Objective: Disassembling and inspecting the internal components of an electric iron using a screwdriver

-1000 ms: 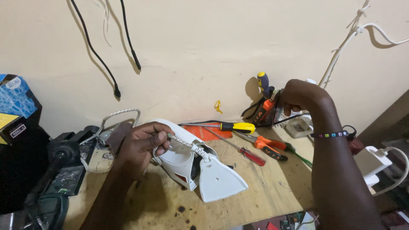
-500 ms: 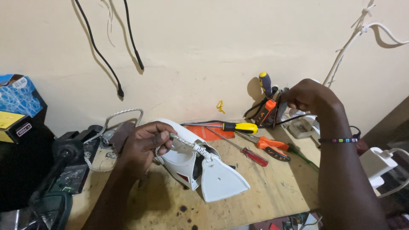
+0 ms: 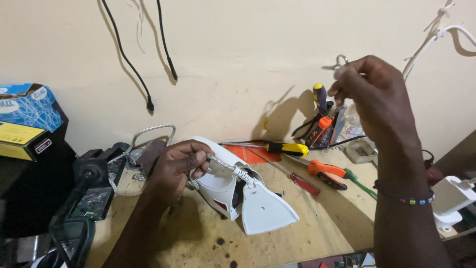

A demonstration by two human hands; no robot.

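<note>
iron (image 3: 258, 208): smooth, glossy white plastic shell
cord (image 3: 148, 134): woven cloth braid, white-grey
table (image 3: 327, 223): rough, matt wood, stained with dark spots
screwdriver (image 3: 277, 148): yellow-black plastic handle, bare metal shaft
wall (image 3: 238, 59): matt cream paint

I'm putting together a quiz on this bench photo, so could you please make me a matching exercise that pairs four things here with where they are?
Things:
1. white iron
2. yellow-handled screwdriver
3. blue box
4. small metal part

Places:
A. far left, on a black block
B. lifted above the bench in the right hand
C. on the bench behind the iron, lying flat
D. middle of the bench, under the left hand

Pairs: 1-D, 2-C, 3-A, 4-B
</note>
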